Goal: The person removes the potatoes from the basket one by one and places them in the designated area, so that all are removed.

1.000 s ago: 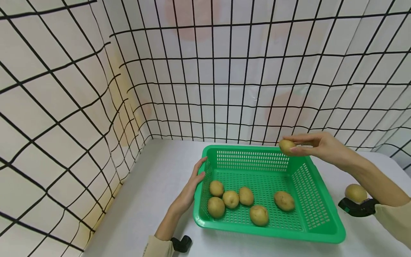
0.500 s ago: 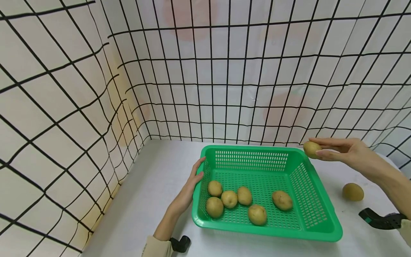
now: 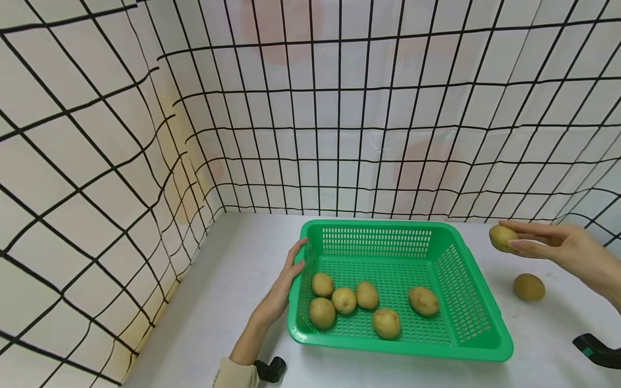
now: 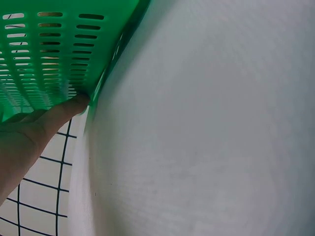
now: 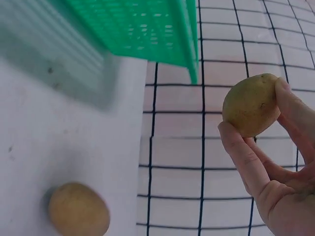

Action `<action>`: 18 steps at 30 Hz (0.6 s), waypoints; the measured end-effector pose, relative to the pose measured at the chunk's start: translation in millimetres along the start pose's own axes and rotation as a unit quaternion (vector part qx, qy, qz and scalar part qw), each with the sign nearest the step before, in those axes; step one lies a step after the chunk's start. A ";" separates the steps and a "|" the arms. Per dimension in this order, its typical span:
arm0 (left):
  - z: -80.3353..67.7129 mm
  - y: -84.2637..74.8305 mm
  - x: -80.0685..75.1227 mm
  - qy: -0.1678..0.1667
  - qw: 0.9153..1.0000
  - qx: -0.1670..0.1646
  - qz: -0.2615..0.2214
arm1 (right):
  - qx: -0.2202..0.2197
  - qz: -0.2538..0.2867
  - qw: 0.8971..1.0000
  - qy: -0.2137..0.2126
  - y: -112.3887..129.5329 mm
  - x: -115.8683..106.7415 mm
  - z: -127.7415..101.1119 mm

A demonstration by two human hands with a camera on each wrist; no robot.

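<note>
The right hand pinches a potato between thumb and fingertips, in the air to the right of the green basket, outside its rim. The left hand rests flat, fingers straight, against the basket's left wall. A second potato lies on the white table right of the basket, below the held one. Six potatoes lie inside the basket. A black-gridded wall stands behind the basket.

basket: glossy green perforated plastic
held potato: matt, smooth tan skin
desk: matt white, faintly speckled
backdrop: white cloth, black grid
</note>
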State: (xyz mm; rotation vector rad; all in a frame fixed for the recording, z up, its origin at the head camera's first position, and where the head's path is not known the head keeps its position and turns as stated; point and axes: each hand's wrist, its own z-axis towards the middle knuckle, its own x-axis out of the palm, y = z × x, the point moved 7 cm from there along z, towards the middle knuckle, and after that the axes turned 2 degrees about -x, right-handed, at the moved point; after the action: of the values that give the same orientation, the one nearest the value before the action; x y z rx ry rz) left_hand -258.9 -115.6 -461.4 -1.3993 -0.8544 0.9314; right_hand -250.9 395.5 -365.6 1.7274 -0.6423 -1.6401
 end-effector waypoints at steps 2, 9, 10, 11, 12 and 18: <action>-0.2 0.6 -0.3 -0.001 1.000 -0.002 -0.001 | 0.015 0.009 1.000 -0.001 -8.2 -1.7 -3.9; -0.8 0.8 -1.2 -0.003 1.000 -0.001 0.000 | 0.029 -0.025 0.998 -0.048 -34.4 -13.1 -13.4; -1.1 0.7 -1.4 -0.004 1.000 -0.001 0.000 | 0.022 -0.024 0.998 -0.056 -38.2 -14.9 -14.6; -1.3 0.6 -1.6 -0.004 1.000 -0.001 0.000 | 0.018 -0.017 0.998 -0.062 -42.1 -15.9 -16.0; -1.6 0.7 -1.8 -0.004 1.000 -0.001 -0.001 | 0.012 -0.010 0.998 -0.065 -46.4 -16.6 -17.2; -2.8 0.3 -2.3 -0.003 1.000 -0.002 0.000 | 0.036 -0.044 0.996 -0.073 -79.0 -20.7 -22.0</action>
State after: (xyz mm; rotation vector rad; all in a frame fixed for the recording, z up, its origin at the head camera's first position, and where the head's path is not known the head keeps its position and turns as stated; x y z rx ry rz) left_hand -257.4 -118.9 -461.6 -1.4012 -0.8603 0.9348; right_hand -238.1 465.7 -410.9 1.7191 -0.7104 -1.8372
